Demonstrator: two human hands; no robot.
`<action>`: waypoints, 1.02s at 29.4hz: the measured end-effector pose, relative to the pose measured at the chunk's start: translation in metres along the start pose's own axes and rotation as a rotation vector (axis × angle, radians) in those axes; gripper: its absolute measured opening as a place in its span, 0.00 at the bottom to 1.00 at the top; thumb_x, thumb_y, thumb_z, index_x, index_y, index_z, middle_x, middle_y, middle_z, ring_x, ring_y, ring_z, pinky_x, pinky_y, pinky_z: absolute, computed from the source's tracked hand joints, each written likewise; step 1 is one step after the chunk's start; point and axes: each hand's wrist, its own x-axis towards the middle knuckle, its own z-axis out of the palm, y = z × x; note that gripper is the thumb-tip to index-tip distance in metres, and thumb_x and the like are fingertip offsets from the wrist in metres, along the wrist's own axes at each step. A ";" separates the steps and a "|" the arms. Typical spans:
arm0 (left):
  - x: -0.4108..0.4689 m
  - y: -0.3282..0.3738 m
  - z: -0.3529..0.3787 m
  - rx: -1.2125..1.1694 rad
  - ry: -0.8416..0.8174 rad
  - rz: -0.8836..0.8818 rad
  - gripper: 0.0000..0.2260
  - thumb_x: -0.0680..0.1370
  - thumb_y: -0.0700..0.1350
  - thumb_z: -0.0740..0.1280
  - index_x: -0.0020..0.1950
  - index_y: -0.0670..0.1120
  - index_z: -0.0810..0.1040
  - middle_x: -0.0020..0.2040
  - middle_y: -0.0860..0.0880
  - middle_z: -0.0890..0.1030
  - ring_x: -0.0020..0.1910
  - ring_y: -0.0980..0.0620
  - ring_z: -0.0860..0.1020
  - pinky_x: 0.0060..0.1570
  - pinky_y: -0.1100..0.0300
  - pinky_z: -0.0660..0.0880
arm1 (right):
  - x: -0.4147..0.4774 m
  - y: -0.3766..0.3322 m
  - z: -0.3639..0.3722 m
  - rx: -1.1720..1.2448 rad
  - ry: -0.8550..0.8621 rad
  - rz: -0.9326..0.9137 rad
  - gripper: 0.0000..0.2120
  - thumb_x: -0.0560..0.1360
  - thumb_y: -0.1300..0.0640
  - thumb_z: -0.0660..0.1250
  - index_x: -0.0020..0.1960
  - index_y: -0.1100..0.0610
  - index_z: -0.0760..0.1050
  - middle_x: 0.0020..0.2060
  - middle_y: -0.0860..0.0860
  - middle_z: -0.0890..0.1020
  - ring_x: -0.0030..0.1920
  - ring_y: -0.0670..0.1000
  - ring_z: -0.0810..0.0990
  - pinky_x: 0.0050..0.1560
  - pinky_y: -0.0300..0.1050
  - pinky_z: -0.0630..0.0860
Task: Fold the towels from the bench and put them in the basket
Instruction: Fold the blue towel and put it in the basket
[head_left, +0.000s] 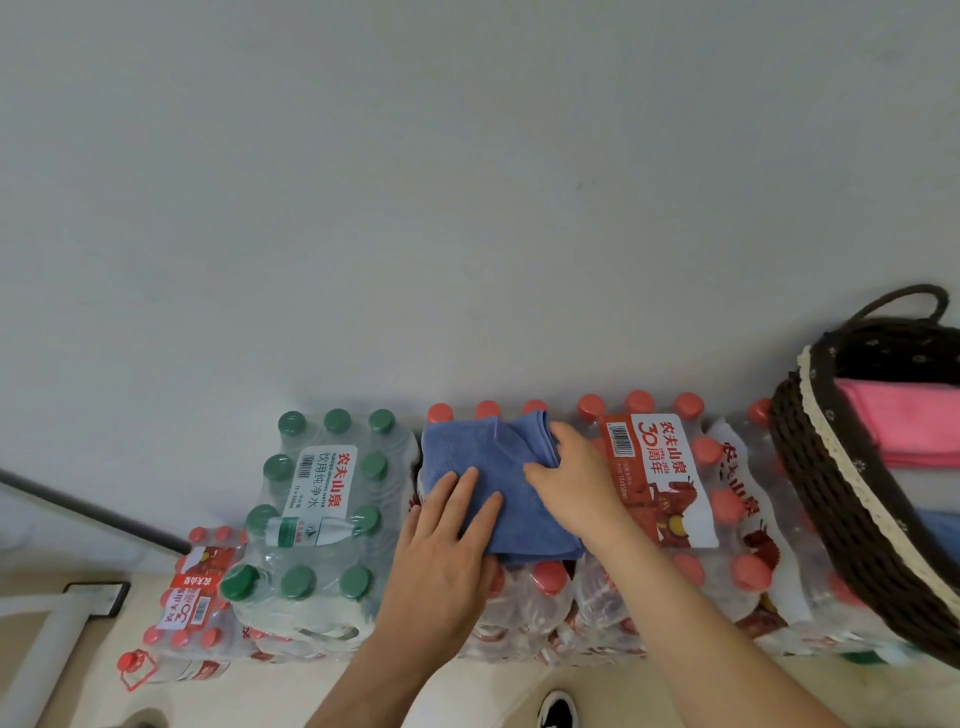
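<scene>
Under the flat of my left hand (447, 530) lies the blue towel (483, 447), already doubled into a thick pad on top of a shrink-wrapped pack of red-capped water bottles (524, 587). That hand's fingers are straight and press down on the nearer left part of the cloth; they hold nothing. My right hand (576, 488) works the opposite side of the pad. Its thumb is on top and its fingers curl over the bunched, layered edge, so I read it as pinching the towel there.

I judge the cloth to be light, soft and limp, a fluffy microfibre sort. Lifted by one corner it would sag and the layers would fall open. The bed beneath my palms is lumpy caps and slick plastic film, so the pad may skate if I push sideways instead of straight down.

The best hold, I think, is along the folded edge where my right hand already pinches all the layers together. The left hand should slide in from its own side to carry the pad flat between both.

To the right of my right hand, past another red-capped pack (654, 467), stands the dark woven basket (831, 467) with a folded pink towel (904, 421) inside. Just left of my left hand sits a green-capped pack (322, 493).
</scene>
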 end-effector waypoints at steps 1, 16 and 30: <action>0.000 0.001 -0.002 0.017 -0.011 0.008 0.21 0.77 0.51 0.56 0.68 0.46 0.73 0.72 0.43 0.69 0.71 0.40 0.67 0.59 0.41 0.74 | -0.001 0.000 -0.002 0.012 -0.006 -0.003 0.10 0.73 0.58 0.66 0.53 0.50 0.73 0.44 0.46 0.80 0.44 0.49 0.79 0.39 0.41 0.72; 0.006 0.008 0.013 0.176 -0.076 0.115 0.24 0.73 0.44 0.51 0.68 0.43 0.67 0.66 0.40 0.75 0.64 0.39 0.75 0.46 0.42 0.80 | -0.010 0.026 0.023 -0.571 0.251 -0.143 0.19 0.79 0.57 0.61 0.68 0.63 0.69 0.54 0.60 0.77 0.50 0.60 0.78 0.46 0.51 0.75; 0.002 0.056 -0.033 0.170 -0.301 0.166 0.24 0.65 0.54 0.72 0.58 0.46 0.81 0.52 0.42 0.83 0.44 0.42 0.82 0.35 0.52 0.81 | 0.014 -0.009 -0.007 -0.656 -0.142 -0.336 0.13 0.79 0.54 0.61 0.63 0.51 0.69 0.53 0.52 0.81 0.50 0.56 0.79 0.46 0.49 0.75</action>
